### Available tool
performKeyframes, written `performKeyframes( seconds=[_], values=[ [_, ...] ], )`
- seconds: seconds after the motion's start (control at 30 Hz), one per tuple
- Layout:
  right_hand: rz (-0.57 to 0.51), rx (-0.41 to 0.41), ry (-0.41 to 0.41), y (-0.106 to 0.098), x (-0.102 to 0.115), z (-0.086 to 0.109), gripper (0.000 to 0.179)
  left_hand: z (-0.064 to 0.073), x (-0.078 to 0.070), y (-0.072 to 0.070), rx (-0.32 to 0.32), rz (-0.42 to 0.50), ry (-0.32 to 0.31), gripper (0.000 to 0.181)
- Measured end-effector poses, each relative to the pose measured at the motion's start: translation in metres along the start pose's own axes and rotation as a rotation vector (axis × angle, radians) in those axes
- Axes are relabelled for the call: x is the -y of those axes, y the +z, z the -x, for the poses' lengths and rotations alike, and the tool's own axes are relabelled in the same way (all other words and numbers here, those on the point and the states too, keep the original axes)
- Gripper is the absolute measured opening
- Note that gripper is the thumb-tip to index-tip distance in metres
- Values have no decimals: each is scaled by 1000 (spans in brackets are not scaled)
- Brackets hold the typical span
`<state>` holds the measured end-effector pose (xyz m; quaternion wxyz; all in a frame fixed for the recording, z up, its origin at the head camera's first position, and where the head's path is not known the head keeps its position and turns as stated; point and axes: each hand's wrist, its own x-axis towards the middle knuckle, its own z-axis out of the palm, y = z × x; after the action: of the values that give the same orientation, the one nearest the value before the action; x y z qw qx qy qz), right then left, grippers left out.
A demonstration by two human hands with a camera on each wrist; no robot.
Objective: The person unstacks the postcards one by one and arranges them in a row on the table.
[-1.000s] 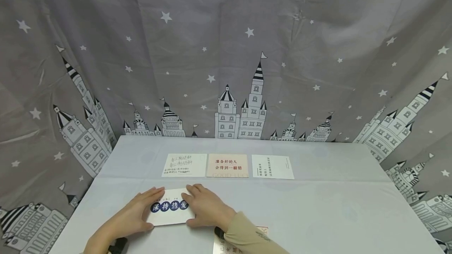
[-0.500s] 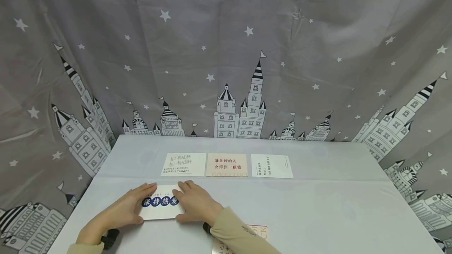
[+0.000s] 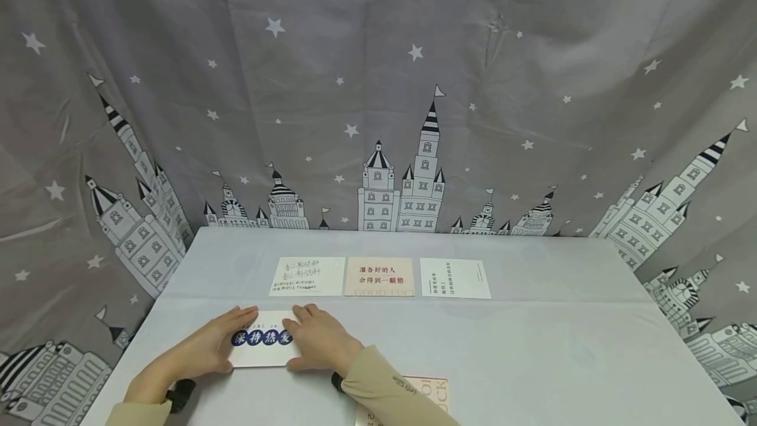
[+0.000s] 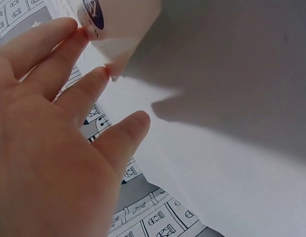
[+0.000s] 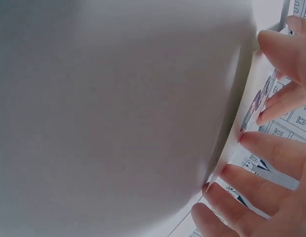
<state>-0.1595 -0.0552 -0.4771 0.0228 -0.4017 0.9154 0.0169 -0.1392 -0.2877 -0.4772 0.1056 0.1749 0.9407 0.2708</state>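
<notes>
I have just moved my white card (image 3: pixel 263 355) left, so now it is nearer me than the written card (image 3: pixel 307 277) and a bit left of it. My left hand (image 3: pixel 207 346) and right hand (image 3: pixel 323 342) grip its two ends. I see no box, just the table (image 3: pixel 544 360).

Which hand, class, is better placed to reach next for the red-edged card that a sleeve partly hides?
Probably the right hand: it is nearer the red-edged card, and its sleeve overlaps that card in the head view. The left hand is farther off, across the white card both hold.
</notes>
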Motion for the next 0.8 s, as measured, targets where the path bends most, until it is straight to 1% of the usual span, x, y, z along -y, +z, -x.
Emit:
performKeyframes(
  seconds=[0.1,0.4,0.6,0.7,0.8],
  values=[
    [-19,15,10,1,1,-1,73,0,0,0,8,8,-7,92],
    [-18,15,14,2,1,-1,70,-1,1,-1,27,23,-4,89],
    [-37,19,21,0,1,1,70,-1,3,1,30,22,-7,90],
    [-48,23,21,0,1,2,70,-1,3,2,36,15,-15,90],
    [-58,21,19,-1,-1,4,72,1,2,2,35,-17,-21,90]
  ],
)
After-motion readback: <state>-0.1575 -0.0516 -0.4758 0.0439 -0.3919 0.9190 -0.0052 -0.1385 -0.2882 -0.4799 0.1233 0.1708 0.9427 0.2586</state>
